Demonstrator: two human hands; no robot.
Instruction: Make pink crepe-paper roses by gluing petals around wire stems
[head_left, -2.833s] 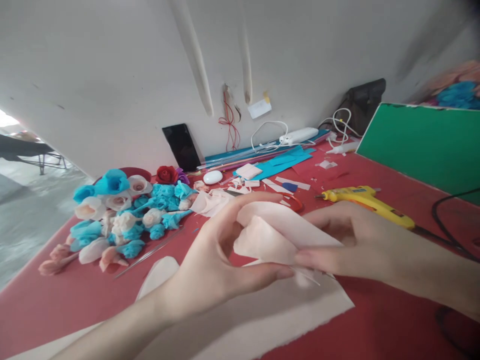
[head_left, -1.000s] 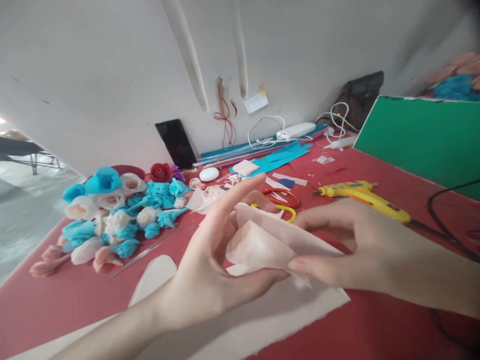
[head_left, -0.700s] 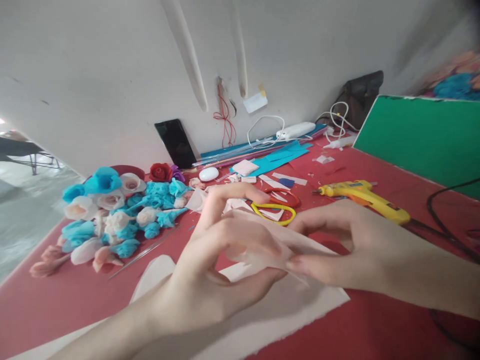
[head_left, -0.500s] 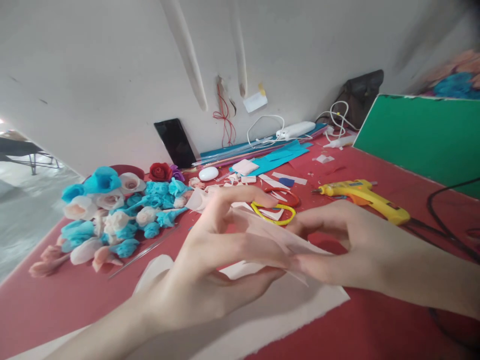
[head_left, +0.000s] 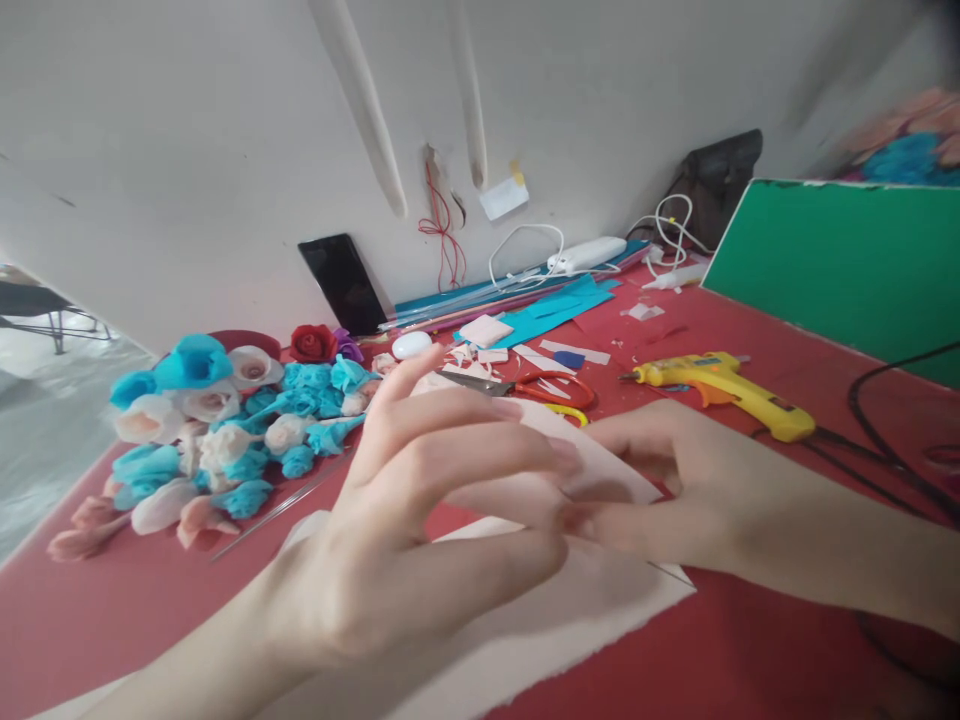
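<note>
A piece of pale pink crepe paper is held between my hands over the table. My right hand pinches it by thumb and fingers, the fingertips partly hidden behind it. Curled across its near side, my left hand grips it with the thumb below and fingers above; one finger is raised. Underneath lies a larger pale pink sheet with a rough edge. Just beyond the held piece are scissors with red and yellow handles, their blades partly showing.
Blue, white and pink paper flowers crowd the left side of the red table. A yellow glue gun lies right, its cord trailing. Behind are paper scraps, a leaning phone and a green board.
My left fingers have shifted on the paper and one has lifted. The held piece has turned, showing more of its flat face. The scissor blades now show, while the yellow handle is more covered.
</note>
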